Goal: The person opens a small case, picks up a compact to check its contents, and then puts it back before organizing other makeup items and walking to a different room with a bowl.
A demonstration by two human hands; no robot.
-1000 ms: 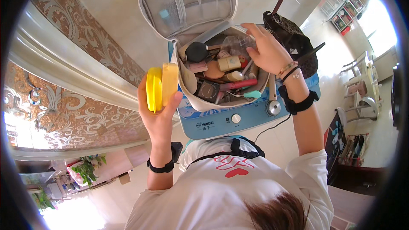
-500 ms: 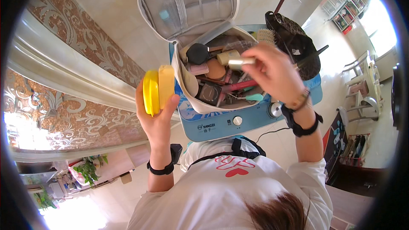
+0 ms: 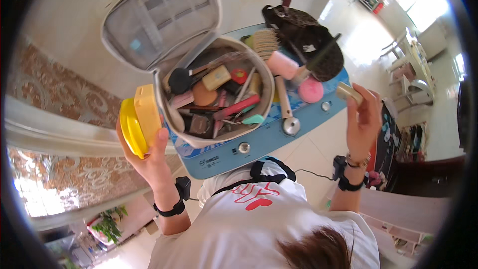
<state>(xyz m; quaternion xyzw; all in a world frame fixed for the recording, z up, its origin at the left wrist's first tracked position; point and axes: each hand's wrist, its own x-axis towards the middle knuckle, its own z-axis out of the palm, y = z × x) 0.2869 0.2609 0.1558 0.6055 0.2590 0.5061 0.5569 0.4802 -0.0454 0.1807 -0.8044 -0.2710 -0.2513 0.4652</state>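
Observation:
My left hand (image 3: 148,165), left of the bag, is closed round a bright yellow rounded case (image 3: 130,127) and a pale yellow block (image 3: 148,107), pressed side by side. A small gold-beige cylinder (image 3: 349,93) is pinched in my right hand (image 3: 366,122), off the right end of the blue table (image 3: 199,168). Between my hands stands a whitish makeup bag (image 3: 270,87), its lid (image 3: 159,17) tipped back. Inside lie a black compact (image 3: 179,80), a tan sponge (image 3: 204,95), a beige bottle (image 3: 216,77), a pink-red tube (image 3: 239,106) and a dark square case (image 3: 201,125).
Right of the bag are a pale hairbrush (image 3: 265,44), a pink cylinder (image 3: 282,65), a round pink item (image 3: 310,90) and a silver-ended handle (image 3: 291,125). A dark lacy bag or cap (image 3: 316,52) lies at the table's far right. A curtain (image 3: 74,142) hangs at left.
My right hand has moved from above the bag to the right, past the table's end, with the cylinder. The view has shifted, and the pink items now show. My left hand keeps its hold.

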